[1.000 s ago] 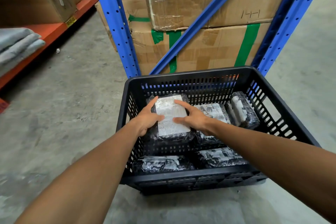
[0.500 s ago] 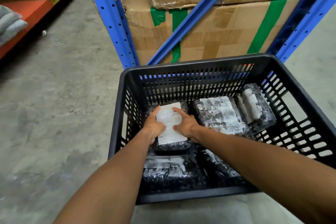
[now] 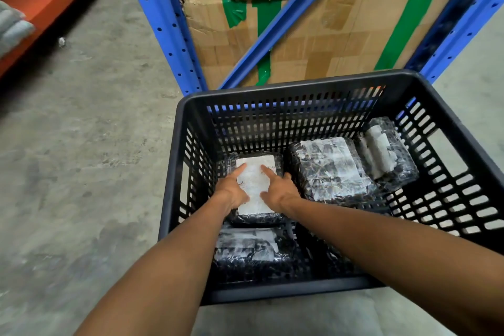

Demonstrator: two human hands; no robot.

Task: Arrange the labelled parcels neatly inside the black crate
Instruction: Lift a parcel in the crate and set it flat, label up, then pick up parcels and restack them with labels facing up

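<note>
parcels: four visible in black crate (image 3: 286, 90)
hands: left hand (image 3: 231, 192) and right hand (image 3: 278, 191) pressed flat, fingers spread, on labelled parcel (image 3: 255, 188)
other parcels: two right of hands, one nearer

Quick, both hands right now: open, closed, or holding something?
Left hand: open, fingers resting on the labelled parcel at the crate's back left.
Right hand: open, pressing on the same parcel.

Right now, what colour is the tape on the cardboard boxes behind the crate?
Green tape, clearest in the head view.
</note>
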